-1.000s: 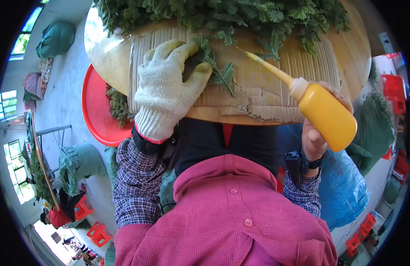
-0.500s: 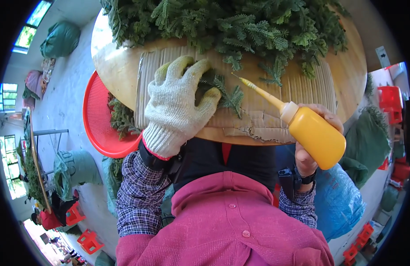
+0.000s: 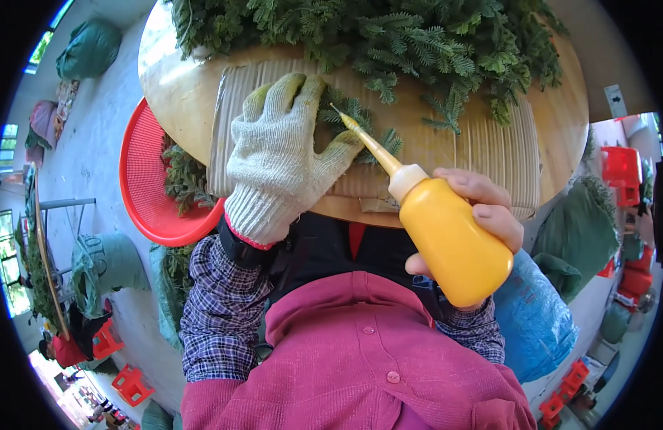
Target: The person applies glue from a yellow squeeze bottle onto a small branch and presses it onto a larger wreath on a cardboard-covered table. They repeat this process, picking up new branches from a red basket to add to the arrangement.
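Note:
My left hand [image 3: 278, 147], in a pale knitted glove with yellowish fingertips, lies over the cardboard sheet [image 3: 500, 165]. Its thumb rests across a small green fir sprig [image 3: 356, 111] and holds it beside the index finger; part of the sprig is hidden under the hand. My bare right hand [image 3: 482, 204] is wrapped round a yellow squeeze bottle [image 3: 457, 247], tilted up to the left. The bottle's long tapered nozzle [image 3: 371, 147] crosses above the sprig, its thin tip near the gloved index finger. Whether the tip touches the needles, I cannot tell.
A heap of fir branches [image 3: 417, 43] covers the far side of the round wooden table [image 3: 177, 93]. A red plastic basket [image 3: 141, 172] with greenery stands at the left. A blue plastic bag [image 3: 539, 322] and a green sack [image 3: 582, 229] lie at the right.
My right hand has brought the yellow bottle left, so its nozzle now reaches over the sprig. The sprig has shifted away from me beside my left hand, whose fingers are straighter.

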{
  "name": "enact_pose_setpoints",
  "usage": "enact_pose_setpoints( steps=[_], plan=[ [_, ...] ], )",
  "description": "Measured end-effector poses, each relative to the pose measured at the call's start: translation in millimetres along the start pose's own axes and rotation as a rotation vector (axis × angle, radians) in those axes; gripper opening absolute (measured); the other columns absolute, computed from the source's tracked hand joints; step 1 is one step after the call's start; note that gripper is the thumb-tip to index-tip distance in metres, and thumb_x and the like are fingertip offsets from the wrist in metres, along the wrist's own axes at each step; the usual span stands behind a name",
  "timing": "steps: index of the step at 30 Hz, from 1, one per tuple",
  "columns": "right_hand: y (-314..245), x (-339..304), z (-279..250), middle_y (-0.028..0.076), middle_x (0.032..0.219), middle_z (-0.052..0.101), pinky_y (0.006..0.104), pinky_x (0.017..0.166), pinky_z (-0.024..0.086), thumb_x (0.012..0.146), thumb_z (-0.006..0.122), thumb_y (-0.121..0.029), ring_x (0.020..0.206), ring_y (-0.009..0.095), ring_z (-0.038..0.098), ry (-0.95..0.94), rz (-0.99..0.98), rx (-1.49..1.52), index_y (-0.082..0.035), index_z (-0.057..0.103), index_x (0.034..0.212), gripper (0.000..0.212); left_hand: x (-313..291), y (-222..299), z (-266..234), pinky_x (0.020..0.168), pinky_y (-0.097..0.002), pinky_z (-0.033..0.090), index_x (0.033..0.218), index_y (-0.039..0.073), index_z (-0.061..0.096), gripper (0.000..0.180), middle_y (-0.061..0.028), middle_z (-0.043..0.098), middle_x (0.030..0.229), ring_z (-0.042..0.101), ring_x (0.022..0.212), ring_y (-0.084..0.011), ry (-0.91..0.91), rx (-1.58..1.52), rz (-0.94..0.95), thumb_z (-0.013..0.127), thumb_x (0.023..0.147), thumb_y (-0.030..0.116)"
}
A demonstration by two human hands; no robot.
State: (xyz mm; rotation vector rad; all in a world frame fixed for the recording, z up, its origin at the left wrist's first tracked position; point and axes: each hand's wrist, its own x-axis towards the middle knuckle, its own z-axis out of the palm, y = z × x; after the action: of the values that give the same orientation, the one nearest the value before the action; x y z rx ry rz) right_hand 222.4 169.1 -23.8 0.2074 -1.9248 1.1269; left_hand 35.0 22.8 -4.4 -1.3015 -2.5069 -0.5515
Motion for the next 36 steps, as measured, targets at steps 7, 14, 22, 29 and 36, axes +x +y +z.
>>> enact_pose_setpoints(
  steps=[7, 14, 22, 29, 36],
  plan=[
    [9.5, 4.6, 13.3, 0.021, 0.119, 0.063, 0.0472, 0.085, 0.061, 0.07, 0.095, -0.024, 0.104, 0.036, 0.068, 0.074, -0.026, -0.027, -0.011, 0.049, 0.122, 0.07, -1.8, -0.3, 2.8, 0.1, -0.0503, 0.046, 0.131, 0.002, 0.06, 0.066, -0.0186, 0.06, 0.129, 0.053, 0.121, -0.0415, 0.019, -0.037, -0.021, 0.078, 0.078, 0.037],
    [10.7, 3.4, 5.3, 0.024, 0.128, 0.054, 0.05, 0.097, 0.057, 0.076, 0.09, -0.035, 0.114, 0.037, 0.062, -0.085, 0.01, -0.137, -0.013, 0.037, 0.133, 0.081, -2.2, 1.1, 0.1, 0.102, -0.0499, 0.046, 0.131, 0.002, 0.059, 0.065, -0.0191, 0.059, 0.131, 0.053, 0.122, -0.0422, 0.009, -0.035, -0.04, 0.078, 0.079, 0.035],
    [10.8, 3.0, 3.4, 0.024, 0.128, 0.055, 0.0502, 0.096, 0.057, 0.075, 0.091, -0.033, 0.114, 0.039, 0.063, -0.101, 0.042, -0.128, -0.012, 0.037, 0.132, 0.081, -3.3, 0.1, 3.6, 0.101, -0.0502, 0.044, 0.131, 0.001, 0.06, 0.066, -0.0184, 0.059, 0.13, 0.052, 0.122, -0.0411, 0.019, -0.049, -0.039, 0.077, 0.078, 0.038],
    [8.0, 2.6, 2.0, 0.024, 0.128, 0.055, 0.0504, 0.096, 0.057, 0.075, 0.091, -0.033, 0.114, 0.038, 0.063, -0.11, 0.042, -0.166, -0.012, 0.038, 0.13, 0.079, -3.2, -2.6, 5.7, 0.098, -0.0509, 0.042, 0.129, 0.002, 0.061, 0.069, -0.0159, 0.059, 0.129, 0.052, 0.123, -0.0391, 0.036, -0.045, -0.021, 0.077, 0.077, 0.043],
    [5.3, 2.6, -0.5, 0.024, 0.128, 0.055, 0.0492, 0.095, 0.058, 0.075, 0.091, -0.032, 0.113, 0.039, 0.063, -0.112, 0.055, -0.172, -0.012, 0.038, 0.13, 0.079, -3.9, -2.5, 7.6, 0.097, -0.051, 0.043, 0.129, 0.001, 0.061, 0.069, -0.0163, 0.059, 0.129, 0.052, 0.122, -0.0392, 0.054, -0.008, -0.003, 0.076, 0.078, 0.046]
  ],
)
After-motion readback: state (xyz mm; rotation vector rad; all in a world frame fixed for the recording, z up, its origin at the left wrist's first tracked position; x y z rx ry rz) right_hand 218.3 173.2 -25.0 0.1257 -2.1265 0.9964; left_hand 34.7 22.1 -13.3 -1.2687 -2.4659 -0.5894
